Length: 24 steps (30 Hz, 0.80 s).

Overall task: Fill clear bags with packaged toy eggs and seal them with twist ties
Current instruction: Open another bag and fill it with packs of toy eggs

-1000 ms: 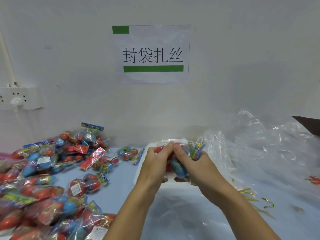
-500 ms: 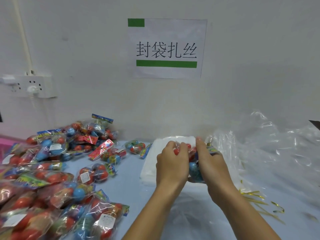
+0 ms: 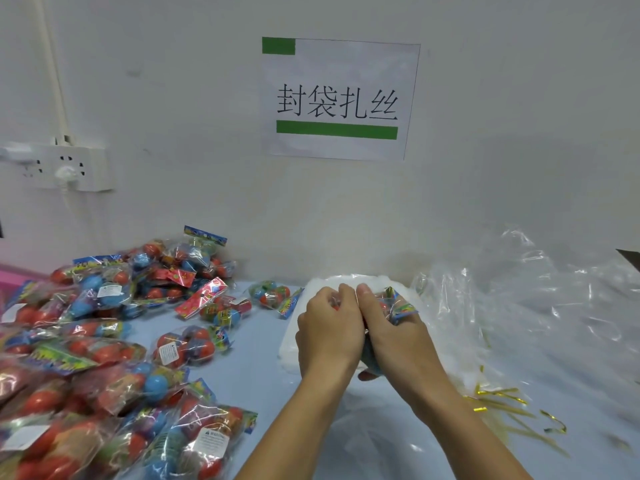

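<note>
Both hands meet above a stack of flat clear bags (image 3: 294,355) in the middle of the table. My left hand (image 3: 329,332) and my right hand (image 3: 391,336) both grip a clear bag of toy egg packs (image 3: 396,308), fingers curled round its top. Red and blue eggs and a colourful header card show between the fingers; most of the bag is hidden by the hands. Gold twist ties (image 3: 502,403) lie on the table to the right of my right wrist.
A big heap of packaged toy eggs (image 3: 104,358) covers the left side of the blue table (image 3: 256,372). Crumpled clear plastic (image 3: 536,306) piles up on the right. The wall behind carries a paper sign (image 3: 339,98) and a power socket (image 3: 65,168).
The hands have stayed together on the bag of eggs, shifting their grip slightly. The view has moved, so more of the heap on the left shows.
</note>
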Available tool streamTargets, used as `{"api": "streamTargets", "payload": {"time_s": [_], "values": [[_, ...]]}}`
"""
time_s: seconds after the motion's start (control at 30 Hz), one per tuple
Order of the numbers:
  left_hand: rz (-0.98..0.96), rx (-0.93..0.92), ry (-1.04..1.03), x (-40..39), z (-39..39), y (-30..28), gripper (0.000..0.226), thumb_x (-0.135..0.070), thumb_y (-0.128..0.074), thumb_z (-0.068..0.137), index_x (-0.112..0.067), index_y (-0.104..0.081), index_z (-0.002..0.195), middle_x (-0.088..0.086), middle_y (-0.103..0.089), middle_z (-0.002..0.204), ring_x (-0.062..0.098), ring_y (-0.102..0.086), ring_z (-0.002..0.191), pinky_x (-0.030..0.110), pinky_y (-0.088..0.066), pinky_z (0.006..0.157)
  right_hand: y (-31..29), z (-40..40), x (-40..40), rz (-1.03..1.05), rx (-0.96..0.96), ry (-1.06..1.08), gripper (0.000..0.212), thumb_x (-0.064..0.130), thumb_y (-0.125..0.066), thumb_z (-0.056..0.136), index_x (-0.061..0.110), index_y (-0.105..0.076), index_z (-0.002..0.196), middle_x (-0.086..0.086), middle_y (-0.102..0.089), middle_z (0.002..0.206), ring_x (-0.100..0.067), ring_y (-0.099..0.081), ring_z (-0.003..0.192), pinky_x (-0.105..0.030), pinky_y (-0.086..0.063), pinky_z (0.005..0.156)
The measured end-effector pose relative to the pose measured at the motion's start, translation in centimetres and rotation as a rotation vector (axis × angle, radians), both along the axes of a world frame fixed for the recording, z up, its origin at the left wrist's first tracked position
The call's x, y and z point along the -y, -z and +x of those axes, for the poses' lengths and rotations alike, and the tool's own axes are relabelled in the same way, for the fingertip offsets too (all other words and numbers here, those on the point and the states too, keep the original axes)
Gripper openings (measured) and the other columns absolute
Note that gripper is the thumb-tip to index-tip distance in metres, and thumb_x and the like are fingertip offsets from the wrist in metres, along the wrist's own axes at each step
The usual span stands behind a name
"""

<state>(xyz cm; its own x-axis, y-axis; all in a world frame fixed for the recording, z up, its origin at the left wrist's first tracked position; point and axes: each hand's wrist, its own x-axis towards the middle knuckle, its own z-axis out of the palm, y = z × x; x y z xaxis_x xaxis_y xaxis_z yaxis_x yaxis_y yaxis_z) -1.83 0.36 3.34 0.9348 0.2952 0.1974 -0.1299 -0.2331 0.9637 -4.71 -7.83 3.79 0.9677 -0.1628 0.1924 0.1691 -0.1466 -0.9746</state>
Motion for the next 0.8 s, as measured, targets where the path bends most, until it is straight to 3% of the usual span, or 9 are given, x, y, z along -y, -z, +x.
{"api": "streamTargets", "payload": {"time_s": [0.27, 0.4, 0.47, 0.57, 0.67, 0.8], "values": [[-0.005, 0.039, 0.039, 0.2, -0.4, -0.1, 0.041, -0.043, -0.042, 0.097, -0.016, -0.060, 0.072, 0.005, -0.068, 0.081, 0.029, -0.065, 0.083, 0.050, -0.058, 0.076, 0.2, 0.4, 0.1, -0.043, 0.059, 0.111, 0.043, 0.045, -0.058, 0.096, 0.012, -0.058, 0.067, 0.001, -0.054, 0.044, -0.010, -0.052, 0.040, -0.034, -0.057, 0.042], [-0.007, 0.070, 0.101, 0.6, -0.9, -0.3, 0.047, -0.052, -0.039, 0.094, -0.016, -0.061, 0.074, 0.006, -0.069, 0.081, 0.034, -0.065, 0.087, 0.057, -0.057, 0.075, 0.6, 0.9, 0.5, -0.101, 0.060, 0.230, 0.043, 0.044, -0.057, 0.094, 0.014, -0.055, 0.063, 0.001, -0.057, 0.047, -0.014, -0.053, 0.044, -0.045, -0.061, 0.053], [0.005, 0.105, 0.118, 0.8, -1.2, -0.4, 0.050, -0.060, -0.037, 0.086, -0.018, -0.060, 0.073, 0.004, -0.068, 0.078, 0.033, -0.066, 0.086, 0.057, -0.057, 0.073, 0.7, 1.0, 0.6, -0.072, 0.039, 0.251, 0.045, 0.046, -0.056, 0.094, 0.017, -0.057, 0.060, 0.001, -0.058, 0.047, -0.015, -0.054, 0.043, -0.039, -0.059, 0.052], [0.027, 0.158, 0.126, 1.2, -1.3, -0.4, 0.048, -0.063, -0.041, 0.080, -0.018, -0.055, 0.069, -0.002, -0.063, 0.067, 0.029, -0.064, 0.075, 0.054, -0.056, 0.067, 0.8, 1.1, 0.9, 0.020, 0.013, 0.243, 0.049, 0.047, -0.053, 0.095, 0.018, -0.064, 0.057, -0.001, -0.064, 0.052, -0.016, -0.060, 0.049, -0.031, -0.052, 0.045], [0.093, 0.187, 0.095, 1.2, -1.0, 0.0, 0.047, -0.062, -0.041, 0.085, -0.020, -0.052, 0.068, -0.005, -0.060, 0.064, 0.022, -0.059, 0.072, 0.042, -0.052, 0.066, 1.0, 1.2, 1.1, 0.044, -0.026, 0.225, 0.051, 0.052, -0.051, 0.095, 0.013, -0.067, 0.066, -0.003, -0.069, 0.063, -0.023, -0.065, 0.065, -0.040, -0.058, 0.066], [0.141, 0.182, 0.019, 0.8, -0.1, 0.4, 0.045, -0.049, -0.041, 0.096, -0.018, -0.052, 0.065, -0.004, -0.058, 0.066, 0.018, -0.055, 0.070, 0.035, -0.041, 0.061, 1.0, 1.1, 0.8, 0.004, -0.006, 0.177, 0.060, 0.054, -0.047, 0.098, 0.023, -0.054, 0.048, 0.008, -0.052, 0.045, -0.011, -0.050, 0.045, -0.029, -0.044, 0.053]]}}
